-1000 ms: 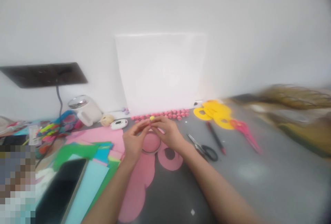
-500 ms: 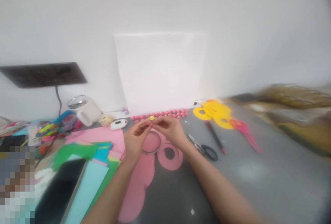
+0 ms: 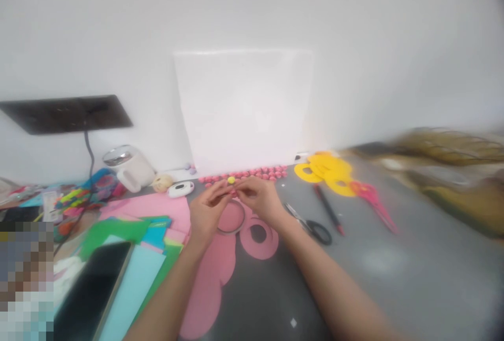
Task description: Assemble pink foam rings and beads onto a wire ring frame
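My left hand [image 3: 207,212] and my right hand [image 3: 256,199] meet over the table with their fingertips pinched together. A small pink piece [image 3: 233,193], perhaps a paper roll, shows between the fingers, mostly hidden by them. Just beyond the fingertips is a small yellow ball [image 3: 231,180]. Several small pink rolls [image 3: 271,173] lie in rows behind the hands. Below the hands, a round ring [image 3: 243,220] rests on pink scalloped paper [image 3: 208,288]. A pink paper ring [image 3: 260,254] lies near my right wrist.
A white sheet [image 3: 244,110] leans on the wall. To the right lie black scissors [image 3: 318,231], a dark pen [image 3: 328,209], yellow paper rings [image 3: 331,167] and pink scissors [image 3: 374,202]. At left are a phone [image 3: 94,288], coloured papers [image 3: 134,272] and a white glue-gun-like device [image 3: 181,188].
Both hands stay in nearly the same place. The fingertips have shifted slightly, and the pink piece between them shows a little more.
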`<action>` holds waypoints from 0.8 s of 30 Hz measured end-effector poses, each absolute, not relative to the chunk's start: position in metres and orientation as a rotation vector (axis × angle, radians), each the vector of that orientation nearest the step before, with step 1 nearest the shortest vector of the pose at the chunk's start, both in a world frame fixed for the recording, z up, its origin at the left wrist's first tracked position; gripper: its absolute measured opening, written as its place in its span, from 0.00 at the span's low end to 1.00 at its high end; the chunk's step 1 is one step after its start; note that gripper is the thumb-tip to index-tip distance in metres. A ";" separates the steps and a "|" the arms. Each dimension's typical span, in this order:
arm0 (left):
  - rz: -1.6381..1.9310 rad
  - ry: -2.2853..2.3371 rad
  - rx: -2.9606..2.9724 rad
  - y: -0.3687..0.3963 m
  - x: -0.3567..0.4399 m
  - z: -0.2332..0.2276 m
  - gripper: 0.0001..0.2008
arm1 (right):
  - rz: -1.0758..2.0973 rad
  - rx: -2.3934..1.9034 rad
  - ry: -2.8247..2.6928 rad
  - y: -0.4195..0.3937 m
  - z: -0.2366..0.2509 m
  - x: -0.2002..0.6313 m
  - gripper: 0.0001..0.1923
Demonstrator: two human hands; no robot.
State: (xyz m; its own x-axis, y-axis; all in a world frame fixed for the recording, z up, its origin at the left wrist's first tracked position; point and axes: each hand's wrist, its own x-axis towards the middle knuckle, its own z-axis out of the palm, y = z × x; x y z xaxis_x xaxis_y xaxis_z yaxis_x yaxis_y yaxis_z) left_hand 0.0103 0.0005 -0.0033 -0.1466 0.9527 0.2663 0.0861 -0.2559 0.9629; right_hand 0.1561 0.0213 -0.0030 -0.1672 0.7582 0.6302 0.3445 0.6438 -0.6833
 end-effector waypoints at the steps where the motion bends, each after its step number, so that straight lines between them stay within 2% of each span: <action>1: 1.493 1.241 1.394 0.001 0.010 -0.004 0.21 | 0.453 -0.890 -1.777 0.021 -0.004 0.156 0.10; 7: 1.479 1.259 1.468 0.001 0.008 -0.005 0.20 | 0.308 -0.867 -1.835 0.022 -0.009 0.153 0.10; 18: 1.453 1.193 1.474 -0.001 0.013 -0.003 0.21 | 0.398 -1.050 -1.734 0.019 -0.008 0.150 0.08; 24: 1.450 1.154 1.426 0.000 0.013 -0.004 0.19 | 0.428 -1.090 -1.647 0.016 -0.006 0.146 0.09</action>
